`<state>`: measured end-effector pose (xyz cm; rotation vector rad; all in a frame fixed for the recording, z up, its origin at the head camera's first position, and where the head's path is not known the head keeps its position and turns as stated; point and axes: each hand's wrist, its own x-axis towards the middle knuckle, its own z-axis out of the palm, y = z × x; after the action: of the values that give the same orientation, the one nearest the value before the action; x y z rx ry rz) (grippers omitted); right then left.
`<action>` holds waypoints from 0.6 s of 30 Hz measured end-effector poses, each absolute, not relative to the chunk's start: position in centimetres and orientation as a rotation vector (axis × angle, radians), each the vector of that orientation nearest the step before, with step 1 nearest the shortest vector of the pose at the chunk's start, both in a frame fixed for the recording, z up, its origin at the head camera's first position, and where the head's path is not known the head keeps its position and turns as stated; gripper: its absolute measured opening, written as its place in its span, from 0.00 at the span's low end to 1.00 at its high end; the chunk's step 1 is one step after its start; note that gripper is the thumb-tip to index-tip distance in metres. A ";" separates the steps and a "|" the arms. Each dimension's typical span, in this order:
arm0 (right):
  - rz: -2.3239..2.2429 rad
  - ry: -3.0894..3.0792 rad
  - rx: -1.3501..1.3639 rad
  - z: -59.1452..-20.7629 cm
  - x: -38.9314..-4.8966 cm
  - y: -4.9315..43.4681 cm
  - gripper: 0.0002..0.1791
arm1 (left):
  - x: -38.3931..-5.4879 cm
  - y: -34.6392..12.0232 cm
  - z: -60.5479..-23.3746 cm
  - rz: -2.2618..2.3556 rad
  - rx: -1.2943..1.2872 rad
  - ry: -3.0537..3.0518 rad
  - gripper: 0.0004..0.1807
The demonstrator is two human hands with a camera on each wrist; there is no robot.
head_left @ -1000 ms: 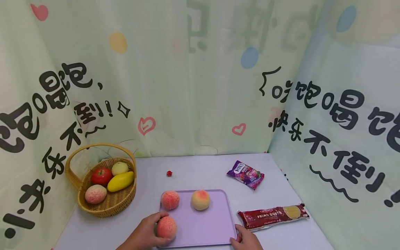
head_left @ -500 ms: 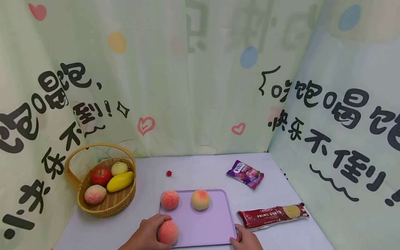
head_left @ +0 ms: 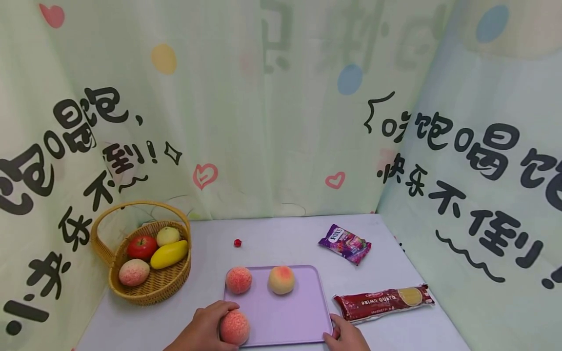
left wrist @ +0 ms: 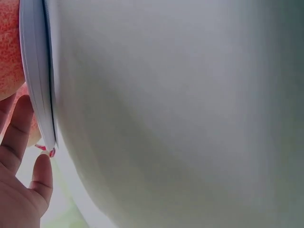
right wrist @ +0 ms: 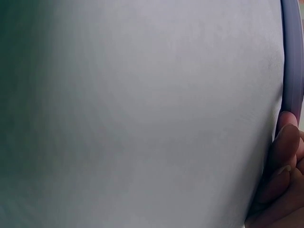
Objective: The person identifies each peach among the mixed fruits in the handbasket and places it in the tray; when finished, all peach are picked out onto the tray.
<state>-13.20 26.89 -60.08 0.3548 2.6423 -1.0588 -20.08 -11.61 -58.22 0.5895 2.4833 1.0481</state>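
A lavender tray [head_left: 290,314] lies at the front of the table, bearing several peaches. My left hand [head_left: 203,327] holds a reddish peach [head_left: 235,327] at the tray's front left corner, its fingers around the fruit's left side. In the left wrist view, fingertips [left wrist: 23,105] show right below the peach [left wrist: 8,52], beside the tray's edge. Another red peach [head_left: 239,280] sits at the tray's back left, and a yellow-orange peach [head_left: 281,280] at its back middle. My right hand [head_left: 347,335] pinches the tray's front right edge, its fingers curled there in the right wrist view.
Back left stands a wicker basket [head_left: 164,290] with an apple, a yellow mango-like fruit and other fruit. A purple candy bag [head_left: 345,243] and a red spaghetti pack [head_left: 384,303] lie on the right. Behind the tray is a tiny red object [head_left: 237,243]. Printed curtains enclose the table.
The peach in my left hand has shifted slightly right, then a touch back left, turning a little within the grip. My right hand stays at the tray's edge.
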 end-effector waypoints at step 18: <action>-1.074 2.645 0.335 -60.5 -13.3 27.3 0.38 | -21.5 -14.6 -55.3 0.983 0.732 2.700 0.49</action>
<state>-13.28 27.27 -60.51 0.3352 2.6449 -1.0737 -21.55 -14.59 -55.32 0.7316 2.6999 0.9826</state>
